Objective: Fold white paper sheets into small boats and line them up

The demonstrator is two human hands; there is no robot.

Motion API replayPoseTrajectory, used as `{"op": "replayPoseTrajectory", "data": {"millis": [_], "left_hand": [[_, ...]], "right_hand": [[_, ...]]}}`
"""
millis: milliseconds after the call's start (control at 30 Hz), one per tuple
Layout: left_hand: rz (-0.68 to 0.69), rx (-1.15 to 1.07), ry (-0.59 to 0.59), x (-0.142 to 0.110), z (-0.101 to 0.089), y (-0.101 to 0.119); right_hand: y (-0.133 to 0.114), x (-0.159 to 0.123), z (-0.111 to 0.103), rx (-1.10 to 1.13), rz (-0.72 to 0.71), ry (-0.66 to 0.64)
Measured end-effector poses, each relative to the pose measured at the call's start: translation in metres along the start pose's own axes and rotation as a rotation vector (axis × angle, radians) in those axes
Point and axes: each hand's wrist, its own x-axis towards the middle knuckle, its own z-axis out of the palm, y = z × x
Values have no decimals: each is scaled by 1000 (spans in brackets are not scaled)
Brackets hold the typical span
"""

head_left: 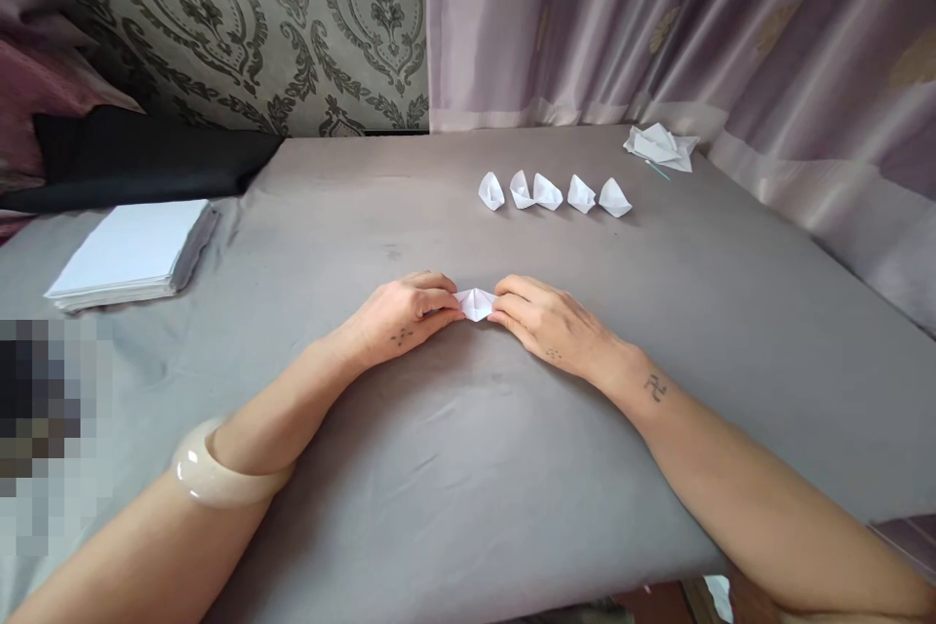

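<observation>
A small folded white paper piece (pixel 475 303) lies on the grey cloth-covered table (pixel 468 468), held between both hands. My left hand (pixel 405 310) pinches its left end, fingers closed. My right hand (pixel 545 321) pinches its right end, fingers pressed together. A pale bangle (pixel 219 470) sits on my left forearm. Farther back stands a row of several finished folded paper shapes (pixel 554 192).
A stack of white paper sheets (pixel 132 253) lies at the left. A heap of crumpled white paper (pixel 662 147) sits at the back right by the mauve curtain (pixel 680 19). A black cushion (pixel 138 161) rests at the back left against the patterned wall.
</observation>
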Motion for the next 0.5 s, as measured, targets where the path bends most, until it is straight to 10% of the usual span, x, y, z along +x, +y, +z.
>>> {"op": "replayPoseTrajectory", "data": {"millis": [500], "left_hand": [[-83, 121, 54, -2, 15, 18]], "right_hand": [[-3, 1, 2, 64, 55, 40]]}}
